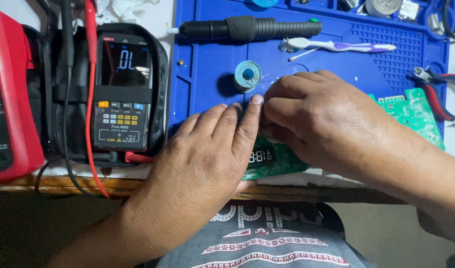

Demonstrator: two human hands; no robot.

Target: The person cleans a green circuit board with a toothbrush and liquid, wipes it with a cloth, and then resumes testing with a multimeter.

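A long green circuit board with a small dark digit display lies across the front of a blue work mat. My left hand rests flat on the board's left end, fingers pressed together and pointing up. My right hand covers the board's middle, fingers curled and pinching at something hidden under them. The fingertips of both hands meet. Just beyond them stands a small spool of solder wire.
A black multimeter with red and black leads sits in an open case at left, beside a red case. On the mat's far side lie a black soldering tool and a toothbrush. Red-handled pliers lie at right. The table edge runs below my hands.
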